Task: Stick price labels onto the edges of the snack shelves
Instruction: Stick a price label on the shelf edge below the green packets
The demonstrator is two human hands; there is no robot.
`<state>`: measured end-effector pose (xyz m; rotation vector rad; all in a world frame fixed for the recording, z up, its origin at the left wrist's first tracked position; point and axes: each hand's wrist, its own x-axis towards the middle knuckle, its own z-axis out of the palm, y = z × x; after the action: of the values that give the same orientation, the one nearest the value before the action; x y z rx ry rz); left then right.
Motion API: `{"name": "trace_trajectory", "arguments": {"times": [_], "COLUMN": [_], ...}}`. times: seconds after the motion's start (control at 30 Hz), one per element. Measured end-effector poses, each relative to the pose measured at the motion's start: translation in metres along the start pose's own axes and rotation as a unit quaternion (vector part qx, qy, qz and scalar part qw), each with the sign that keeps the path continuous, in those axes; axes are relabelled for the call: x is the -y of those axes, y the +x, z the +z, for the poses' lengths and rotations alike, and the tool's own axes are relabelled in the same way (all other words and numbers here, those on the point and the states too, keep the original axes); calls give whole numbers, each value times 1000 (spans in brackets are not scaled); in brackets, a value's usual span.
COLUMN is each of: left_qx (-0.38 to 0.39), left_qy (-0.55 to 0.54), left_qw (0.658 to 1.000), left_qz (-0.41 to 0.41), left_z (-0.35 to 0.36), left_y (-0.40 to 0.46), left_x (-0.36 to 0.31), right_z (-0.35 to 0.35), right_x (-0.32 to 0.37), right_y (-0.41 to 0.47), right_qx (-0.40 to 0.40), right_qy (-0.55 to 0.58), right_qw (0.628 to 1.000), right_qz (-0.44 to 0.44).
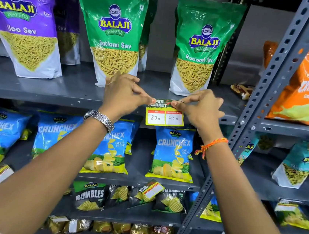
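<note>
At the top shelf edge, the left hand and right hand each pinch an upper corner of the label, held against the edge below a green bag.

Fingers cover part of the price label heading (its small print blurred).

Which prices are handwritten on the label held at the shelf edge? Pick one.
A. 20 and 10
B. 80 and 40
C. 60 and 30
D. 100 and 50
B: the label, pinched at its top by the left hand and right hand, reads 80 in its left box and 40 in its right.
</note>
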<state>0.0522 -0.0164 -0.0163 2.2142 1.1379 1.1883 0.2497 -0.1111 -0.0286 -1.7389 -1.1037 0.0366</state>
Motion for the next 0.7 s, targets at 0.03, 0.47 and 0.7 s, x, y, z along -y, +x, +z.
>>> {"name": "trace_trajectory", "arguments": {"times": [0.03, 0.47, 0.7], "left_qx": [-4, -65, -106], "left_qy": [28, 178, 205], "left_qw": [1000, 982, 973], "left_qz": [0, -14, -22], "left_z": [2, 35, 42], "left_y": [-3, -28, -28], "left_x": [1, 25, 24], "right_z": [4, 39, 41], "right_x": [-2, -29, -28], "right_y": [-3, -31, -28], "right_qx": [-14, -112, -124], "right_qy": [-20, -63, -137], "right_qw": [1000, 992, 983], "right_qz": [2, 13, 6]}}
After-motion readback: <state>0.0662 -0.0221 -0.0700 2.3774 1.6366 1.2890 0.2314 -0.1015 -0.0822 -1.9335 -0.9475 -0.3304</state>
